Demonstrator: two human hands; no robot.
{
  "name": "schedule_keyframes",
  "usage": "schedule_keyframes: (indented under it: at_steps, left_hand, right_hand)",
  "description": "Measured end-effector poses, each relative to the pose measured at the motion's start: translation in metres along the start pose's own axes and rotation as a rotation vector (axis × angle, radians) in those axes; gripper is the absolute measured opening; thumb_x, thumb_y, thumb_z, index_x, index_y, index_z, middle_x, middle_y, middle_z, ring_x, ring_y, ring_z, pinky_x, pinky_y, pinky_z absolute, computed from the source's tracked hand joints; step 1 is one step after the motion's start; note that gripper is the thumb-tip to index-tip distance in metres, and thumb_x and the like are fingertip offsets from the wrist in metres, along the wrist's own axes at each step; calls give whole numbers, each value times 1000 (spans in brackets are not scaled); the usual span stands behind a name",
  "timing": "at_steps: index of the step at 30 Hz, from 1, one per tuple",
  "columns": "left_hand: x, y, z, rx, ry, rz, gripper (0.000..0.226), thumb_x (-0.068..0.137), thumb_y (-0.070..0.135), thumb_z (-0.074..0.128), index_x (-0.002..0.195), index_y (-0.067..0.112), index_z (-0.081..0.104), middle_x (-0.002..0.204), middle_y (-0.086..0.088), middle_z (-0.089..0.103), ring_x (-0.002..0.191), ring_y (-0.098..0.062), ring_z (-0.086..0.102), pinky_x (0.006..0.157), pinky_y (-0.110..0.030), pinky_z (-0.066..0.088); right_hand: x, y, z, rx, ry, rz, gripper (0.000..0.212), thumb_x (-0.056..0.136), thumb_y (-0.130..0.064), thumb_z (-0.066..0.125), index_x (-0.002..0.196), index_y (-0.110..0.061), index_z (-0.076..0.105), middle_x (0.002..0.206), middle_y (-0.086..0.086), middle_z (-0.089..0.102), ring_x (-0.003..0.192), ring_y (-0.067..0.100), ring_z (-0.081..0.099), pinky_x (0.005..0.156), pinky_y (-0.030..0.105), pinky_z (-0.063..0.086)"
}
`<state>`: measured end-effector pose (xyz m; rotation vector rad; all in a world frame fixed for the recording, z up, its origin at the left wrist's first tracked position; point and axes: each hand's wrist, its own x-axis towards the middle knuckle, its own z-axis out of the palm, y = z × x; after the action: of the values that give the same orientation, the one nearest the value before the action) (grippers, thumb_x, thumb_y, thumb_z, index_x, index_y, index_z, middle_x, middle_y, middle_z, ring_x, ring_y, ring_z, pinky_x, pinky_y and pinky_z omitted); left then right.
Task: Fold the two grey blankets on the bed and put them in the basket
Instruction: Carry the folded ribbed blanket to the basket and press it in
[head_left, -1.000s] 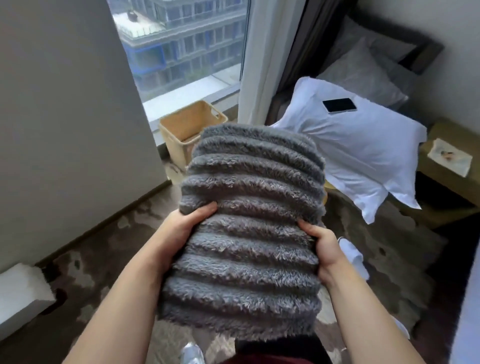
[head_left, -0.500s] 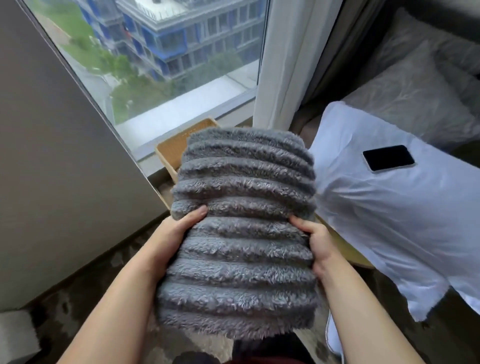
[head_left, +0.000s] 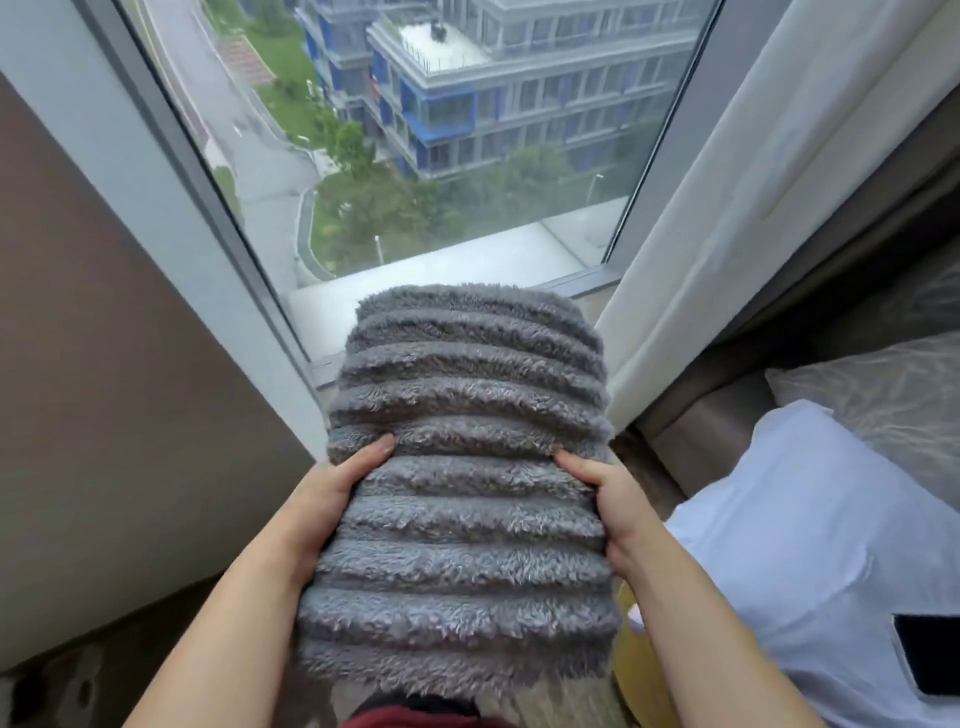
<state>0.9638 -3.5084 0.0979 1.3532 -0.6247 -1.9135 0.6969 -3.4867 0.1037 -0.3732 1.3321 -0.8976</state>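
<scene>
Left hand (head_left: 324, 491) and right hand (head_left: 615, 499) grip opposite sides of the folded grey blanket (head_left: 462, 499), thumbs on top, pillow (head_left: 810, 545) beside the right hand.

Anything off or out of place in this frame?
One thing: a black phone lies on the white pillow at lower right, partly cut off by the frame edge. That is an odd spot for it. The folded grey blanket looks tidy, gripped by the left hand and right hand.
</scene>
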Motion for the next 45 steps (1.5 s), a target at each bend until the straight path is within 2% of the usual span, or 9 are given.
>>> schedule_keyframes:
  at_steps: [6,10,13,20,23,26,32,39,45]
  left_hand:
    - [130,83,56,30,-198,-39,62,63,50,85,117,25,69,121,-16,68,108,-38,66,97,-54,49]
    - [184,128,78,81,-253,-31,67,61,53,85,119,25,68,119,-14,69,106,-36,67,90,-48,53]
    - [211,150,88,90,-225,3,69,58,55,85,117,24,70,116,-13,70,104,-35,68,92,-49,52]
    - [270,193,83,-32,93,145,45,70,44,79,110,24,71,110,-8,73,100,-30,70,92,-44,53]
    - [285,193,78,-208,300,222,34,78,37,74,110,24,70,105,-4,75,94,-24,72,74,-33,59]
    - [290,173,86,-404,487,275,52,75,42,77,122,23,65,112,-5,73,102,-27,70,88,-40,55]
    - [258,102,124,-678,922,261,84,40,68,84,113,30,66,102,2,76,94,-21,72,86,-36,55]
    - [205,22,150,-921,1169,175,37,66,64,75,92,41,62,66,27,69,58,7,66,56,-17,48]
    - [214,-6,166,-1133,1142,160,86,37,73,80,112,33,67,101,2,76,94,-22,72,93,-42,53]
  right_hand:
    - [72,-113,-16,-129,278,-160,52,59,-40,79,108,-22,70,107,-2,70,101,18,63,84,38,50]
    - [107,-163,-18,-104,297,-174,48,63,-38,78,106,-17,72,109,6,72,103,26,65,90,42,51]
    - [140,-195,-17,-120,256,-166,48,61,-40,77,103,-17,72,102,5,74,97,25,68,80,37,53]
    - [267,-268,16,-211,-45,24,53,62,-36,74,106,-7,73,103,20,73,92,37,71,81,45,57]
    - [329,-305,48,-392,-244,72,53,63,-35,73,107,-5,72,104,21,73,89,37,71,78,43,58]
    - [373,-332,77,-599,-414,114,58,58,-37,76,107,-8,73,105,20,73,95,38,70,91,51,53]
    - [401,-316,125,-912,-696,310,47,57,-33,75,96,-7,77,101,21,73,86,38,72,69,42,58]
    - [368,-236,149,-1177,-872,515,51,65,-31,71,109,-4,72,104,22,72,88,37,72,66,41,59]
    - [377,-215,151,-1287,-911,555,54,65,-29,69,113,-3,69,105,22,72,86,36,73,69,40,59]
